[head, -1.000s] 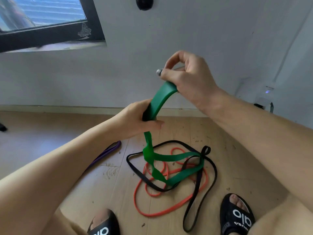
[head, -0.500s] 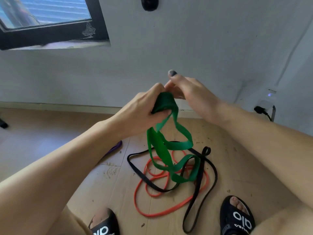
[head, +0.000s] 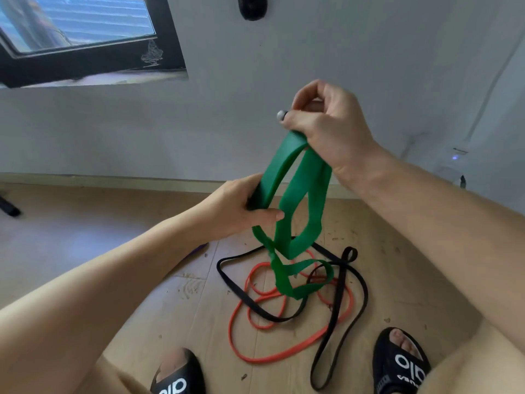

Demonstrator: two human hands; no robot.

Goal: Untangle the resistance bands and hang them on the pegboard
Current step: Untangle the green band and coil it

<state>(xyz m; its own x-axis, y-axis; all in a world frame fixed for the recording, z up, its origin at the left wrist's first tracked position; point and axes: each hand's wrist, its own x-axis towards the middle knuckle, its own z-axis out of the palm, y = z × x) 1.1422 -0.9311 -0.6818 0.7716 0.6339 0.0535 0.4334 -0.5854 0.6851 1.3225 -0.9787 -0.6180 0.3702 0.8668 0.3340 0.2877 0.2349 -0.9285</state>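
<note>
A wide green resistance band (head: 301, 200) hangs between my hands, its lower loops twisted and dangling over the floor pile. My right hand (head: 326, 123) pinches the band's top end, raised in front of the wall. Lower and to the left, my left hand (head: 241, 206) grips one strand of the same band. Under them lie a black band (head: 335, 317) and an orange band (head: 255, 356), crossed over each other on the wooden floor. A purple band (head: 196, 251) peeks out behind my left forearm. No pegboard is in view.
My two feet in black slides (head: 397, 362) stand at the bottom edge, either side of the pile. A white wall rises ahead with a dark-framed window (head: 93, 61) at upper left, a black object (head: 252, 7) high on it and a plug (head: 461, 180) at right.
My right hand has risen from beside my left hand, pulling the green band's top end upward. The band's loops have lifted and stretched out; my left hand dropped slightly.
</note>
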